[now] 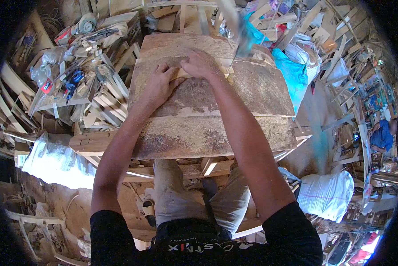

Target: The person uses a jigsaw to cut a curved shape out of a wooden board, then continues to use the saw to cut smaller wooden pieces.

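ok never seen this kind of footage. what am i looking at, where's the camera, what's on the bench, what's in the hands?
There is no machine here: a person works with two bare hands. The single picture comes from a wide fisheye camera worn on the person's head, looking down, so straight edges bend near the rim and the forearms come in from the lower edge.

The surface is a worn wooden workbench dusted with sawdust. The left hand and right hand lie close together, both pressing on a small pale wooden piece on the bench top. More pale offcuts lie just right of the hands. Above them a blurred upright strip crosses the bench; I cannot tell what it is.

Around the bench: stacked wooden parts at left, blue cloth and a white sack at right. Another person sits far right.
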`<state>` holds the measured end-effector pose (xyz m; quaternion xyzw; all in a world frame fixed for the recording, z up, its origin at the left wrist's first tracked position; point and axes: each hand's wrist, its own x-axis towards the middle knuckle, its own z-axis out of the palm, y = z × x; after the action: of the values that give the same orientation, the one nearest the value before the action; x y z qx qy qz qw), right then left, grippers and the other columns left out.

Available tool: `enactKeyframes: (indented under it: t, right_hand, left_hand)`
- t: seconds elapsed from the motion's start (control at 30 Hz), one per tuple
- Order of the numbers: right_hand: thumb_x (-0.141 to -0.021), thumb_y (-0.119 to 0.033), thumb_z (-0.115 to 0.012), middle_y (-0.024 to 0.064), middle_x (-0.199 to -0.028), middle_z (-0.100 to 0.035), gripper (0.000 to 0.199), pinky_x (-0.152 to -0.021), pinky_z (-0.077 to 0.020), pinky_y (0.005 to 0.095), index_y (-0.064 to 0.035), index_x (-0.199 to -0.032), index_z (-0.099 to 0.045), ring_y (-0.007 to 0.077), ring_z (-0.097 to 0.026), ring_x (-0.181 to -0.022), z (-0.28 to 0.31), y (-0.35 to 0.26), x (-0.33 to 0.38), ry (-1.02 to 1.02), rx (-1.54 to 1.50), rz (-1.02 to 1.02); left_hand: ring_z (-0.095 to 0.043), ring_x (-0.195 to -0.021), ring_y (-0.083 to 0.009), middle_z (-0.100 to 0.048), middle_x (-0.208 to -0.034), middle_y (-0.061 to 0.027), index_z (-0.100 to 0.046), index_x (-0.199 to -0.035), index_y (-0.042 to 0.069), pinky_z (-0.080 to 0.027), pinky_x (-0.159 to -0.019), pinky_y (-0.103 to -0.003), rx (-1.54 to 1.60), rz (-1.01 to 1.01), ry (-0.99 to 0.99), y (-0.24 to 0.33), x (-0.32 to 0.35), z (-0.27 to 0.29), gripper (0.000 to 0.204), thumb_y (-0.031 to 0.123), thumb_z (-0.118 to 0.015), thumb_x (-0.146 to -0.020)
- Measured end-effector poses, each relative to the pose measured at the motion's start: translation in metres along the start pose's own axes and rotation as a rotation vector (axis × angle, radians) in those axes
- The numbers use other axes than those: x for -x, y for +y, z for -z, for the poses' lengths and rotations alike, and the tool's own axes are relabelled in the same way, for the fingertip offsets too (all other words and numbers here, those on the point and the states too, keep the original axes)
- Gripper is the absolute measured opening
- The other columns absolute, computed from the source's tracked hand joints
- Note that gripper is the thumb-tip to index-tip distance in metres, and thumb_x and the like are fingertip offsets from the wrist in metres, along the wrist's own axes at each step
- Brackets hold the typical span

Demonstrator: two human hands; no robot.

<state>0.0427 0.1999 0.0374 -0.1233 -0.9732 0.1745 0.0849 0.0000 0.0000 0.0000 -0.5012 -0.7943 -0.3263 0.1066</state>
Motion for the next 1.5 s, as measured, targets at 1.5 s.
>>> enactKeyframes:
  t: [1.5]
  right_hand:
    - [-0.109, -0.015, -0.054, 0.0150, -0.111, -0.076, 0.030, -0.086, -0.0592, 0.0322, 0.0066, -0.126, -0.067, 0.0192, -0.073, -0.100, -0.066, -0.011, 0.499, 0.468, -0.772, -0.360]
  left_hand:
    - [-0.062, -0.081, -0.0172, -0.066, -0.096, -0.0097, -0.061, -0.124, 0.005, -0.051, -0.069, -0.032, 1.521, 0.775, -0.092, 0.141, 0.138, 0.046, 0.036, 0.038, -0.060, -0.108]
